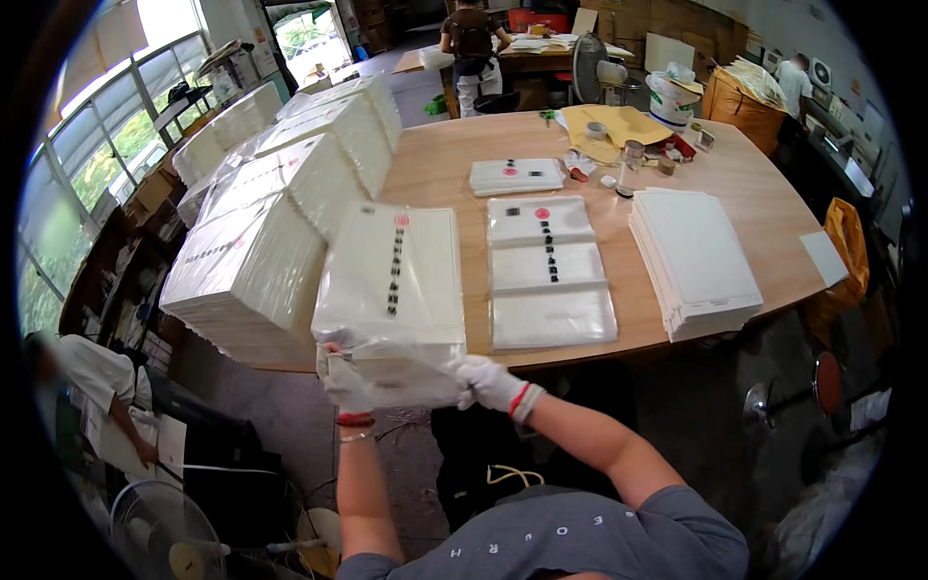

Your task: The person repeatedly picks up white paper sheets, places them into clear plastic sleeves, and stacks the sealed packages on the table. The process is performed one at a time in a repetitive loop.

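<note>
At the table's front edge, a clear plastic bag (425, 280) with white sheets inside lies on a low pile beside the tall stacks. Black characters and a red mark are printed on it. My left hand (343, 379), in a white glove with a red cuff, grips the bag's near left corner; its fingers are partly blurred. My right hand (491, 383), gloved alike, is closed on the bag's loose near edge at the right. To the right lies a flat pile of empty printed plastic bags (549, 280). Farther right stands a stack of white sheets (698, 261).
Tall stacks of plastic-wrapped paper (246, 246) fill the table's left side. A smaller bag pile (517, 175), yellow paper (623, 126), tape rolls and a jar (630, 159) lie at the back. One person sits at left (101, 382); others stand farther off. A fan (164, 527) is lower left.
</note>
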`<state>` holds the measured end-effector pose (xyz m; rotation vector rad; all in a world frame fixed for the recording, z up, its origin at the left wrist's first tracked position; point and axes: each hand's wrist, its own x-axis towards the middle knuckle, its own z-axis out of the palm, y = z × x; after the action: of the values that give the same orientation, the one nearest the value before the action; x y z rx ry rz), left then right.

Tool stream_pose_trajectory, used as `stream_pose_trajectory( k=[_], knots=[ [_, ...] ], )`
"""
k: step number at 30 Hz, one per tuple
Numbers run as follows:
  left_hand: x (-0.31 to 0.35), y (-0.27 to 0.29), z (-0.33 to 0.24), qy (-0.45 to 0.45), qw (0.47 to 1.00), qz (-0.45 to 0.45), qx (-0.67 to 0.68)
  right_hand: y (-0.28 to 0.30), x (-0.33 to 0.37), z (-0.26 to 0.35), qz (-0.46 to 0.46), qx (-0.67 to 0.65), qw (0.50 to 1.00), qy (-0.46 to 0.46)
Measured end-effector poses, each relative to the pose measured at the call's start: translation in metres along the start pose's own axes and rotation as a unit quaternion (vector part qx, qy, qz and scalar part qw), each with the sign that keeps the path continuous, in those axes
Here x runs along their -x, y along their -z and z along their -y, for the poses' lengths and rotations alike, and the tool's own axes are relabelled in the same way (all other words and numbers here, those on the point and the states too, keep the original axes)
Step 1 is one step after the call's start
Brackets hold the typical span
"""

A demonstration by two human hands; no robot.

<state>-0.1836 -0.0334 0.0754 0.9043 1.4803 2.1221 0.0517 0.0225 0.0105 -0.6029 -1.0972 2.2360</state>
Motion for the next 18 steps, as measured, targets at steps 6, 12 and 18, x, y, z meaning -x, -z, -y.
stream_pose_trajectory(
  k=[6,12,18],
  knots=[
    [-0.011,0.095,0.127,0.158,0.98,-0.116,-0.038,-0.009,0.012,-0.012,-0.104,0.126,0.986,-0.027],
    [0.136,0.031,0.168,0.316,0.846,0.281,-0.324,0.049,0.104,-0.019,-0.155,0.089,0.975,-0.133],
    [0.144,-0.205,0.096,-0.169,0.802,0.472,-0.324,0.091,0.172,0.001,-0.308,0.093,0.941,-0.105]
  ],
)
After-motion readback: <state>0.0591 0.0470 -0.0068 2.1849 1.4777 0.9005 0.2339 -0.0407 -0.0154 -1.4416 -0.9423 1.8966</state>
